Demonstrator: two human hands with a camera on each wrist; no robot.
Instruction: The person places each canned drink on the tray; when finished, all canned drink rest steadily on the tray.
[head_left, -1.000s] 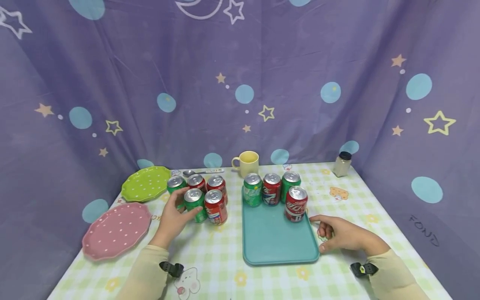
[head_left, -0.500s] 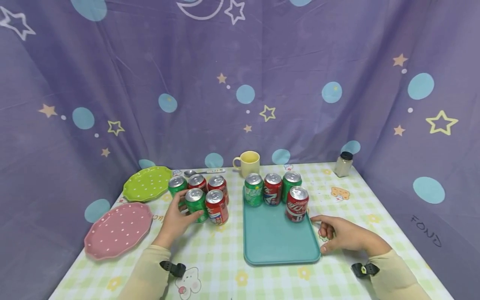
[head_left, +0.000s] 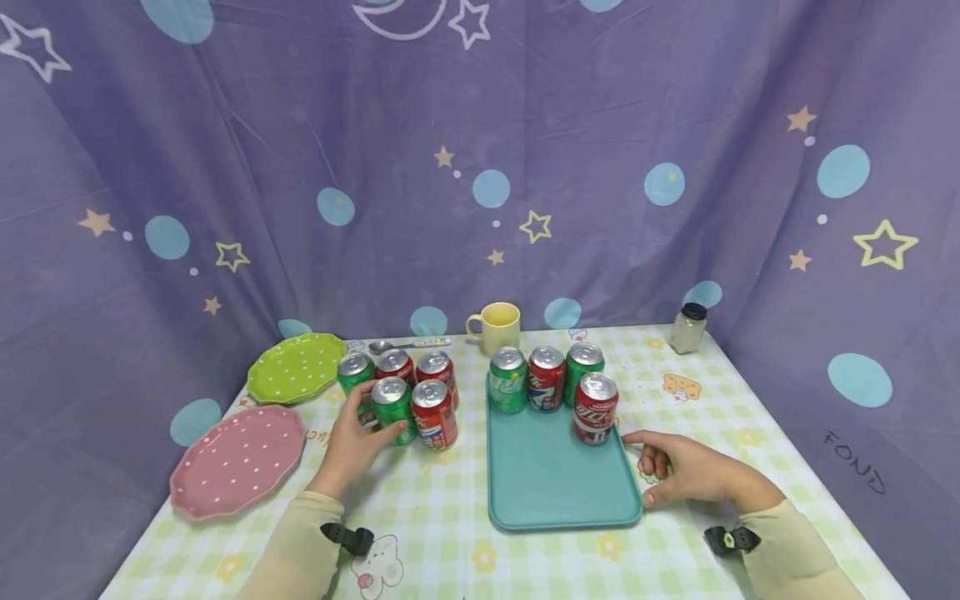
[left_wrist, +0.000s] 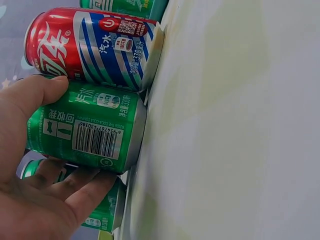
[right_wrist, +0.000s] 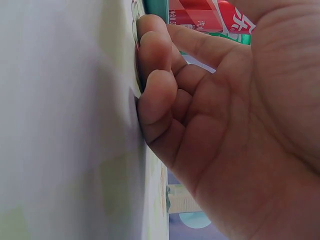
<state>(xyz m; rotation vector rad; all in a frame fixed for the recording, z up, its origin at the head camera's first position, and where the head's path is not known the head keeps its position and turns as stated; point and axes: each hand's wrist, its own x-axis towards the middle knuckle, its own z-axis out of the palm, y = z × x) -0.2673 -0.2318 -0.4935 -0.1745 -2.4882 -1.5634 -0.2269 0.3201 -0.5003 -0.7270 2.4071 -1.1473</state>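
In the head view my left hand (head_left: pixel 352 446) holds a green soda can (head_left: pixel 392 410), thumb on one side and fingers on the other; the left wrist view shows the can's barcode, its base at the cloth. A red soda can (head_left: pixel 433 417) stands right against it, and another green can (head_left: pixel 356 371) and two red cans stand behind. My right hand (head_left: pixel 693 471) rests on the table at the right edge of a teal tray (head_left: pixel 562 492). Index fingertip and thumb touch or nearly touch the rim, other fingers loosely curled. A red can (head_left: pixel 595 408) and several others stand on the tray.
A pink plate (head_left: pixel 236 467) and a green plate (head_left: pixel 296 367) lie at the left. Along the back are a spoon (head_left: pixel 408 344), a yellow mug (head_left: pixel 500 327) and a black-lidded jar (head_left: pixel 687 329). A purple curtain (head_left: pixel 420 167) hangs behind the table.
The left hand has closed in on the green can, its thumb and fingers now tight against it. The can has not visibly moved. My right hand stays by the tray.
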